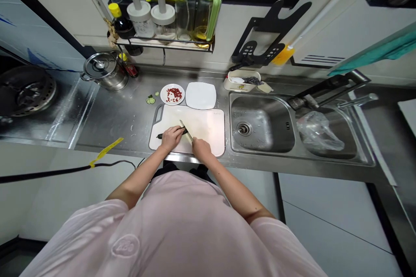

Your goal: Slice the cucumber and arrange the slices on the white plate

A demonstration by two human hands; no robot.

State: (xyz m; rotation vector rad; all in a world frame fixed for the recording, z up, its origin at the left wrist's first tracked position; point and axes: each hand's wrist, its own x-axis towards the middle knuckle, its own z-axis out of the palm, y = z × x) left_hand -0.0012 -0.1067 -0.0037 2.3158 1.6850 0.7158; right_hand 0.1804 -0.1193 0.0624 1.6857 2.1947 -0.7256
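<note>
On a white plastic cutting board (208, 130), my left hand (171, 137) grips a dark green cucumber (159, 136), which is mostly hidden by my fingers. My right hand (201, 149) holds a kitchen knife (186, 130), its blade angled up and left, with its edge next to my left fingers. Several cucumber slices (150, 100) lie on the steel counter beyond the board. Behind the board sit a small round plate (162, 94) of chopped red chili (174, 94) and a bare white square plate (200, 95).
A steel pot (105, 71) stands on the counter near a gas burner (27, 91) at left. A double steel sink (261, 123) lies to the right, a plastic bag (318, 132) in its far basin. A shelf of bottles (164, 43) runs along the back wall.
</note>
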